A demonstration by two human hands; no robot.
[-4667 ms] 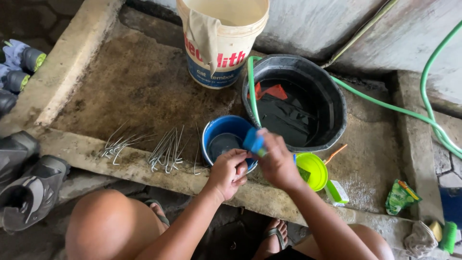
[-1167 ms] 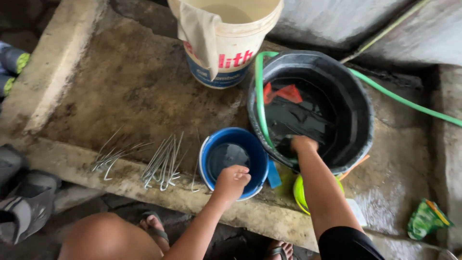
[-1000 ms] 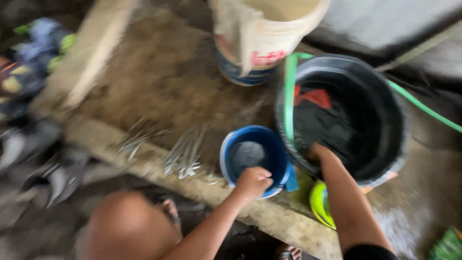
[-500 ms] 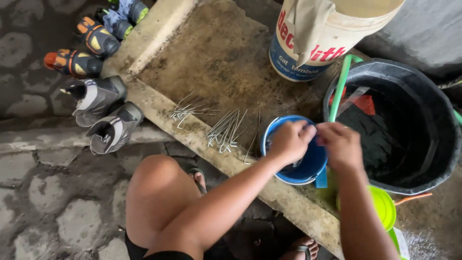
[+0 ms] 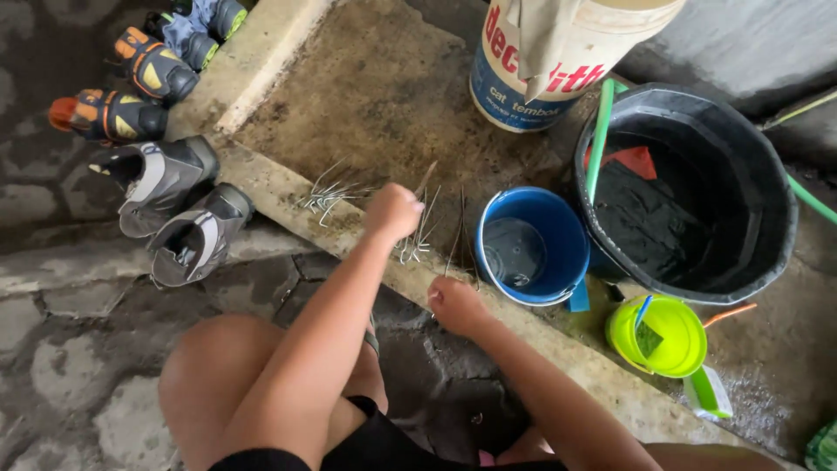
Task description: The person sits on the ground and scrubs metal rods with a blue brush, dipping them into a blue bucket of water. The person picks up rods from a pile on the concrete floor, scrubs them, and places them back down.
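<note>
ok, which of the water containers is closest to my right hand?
The small blue bucket, just beside the right hand; the black tub and white bucket sit farther back.

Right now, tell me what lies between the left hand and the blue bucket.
In the head view, a few thin bent metal pegs lie on the concrete ledge between the left hand and the blue bucket; nothing else lies there.

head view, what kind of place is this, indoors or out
Probably an outdoor washing spot beside a house: a raised concrete slab, a green hose feeding a black tub of water, and shoes on stone paving.
</note>
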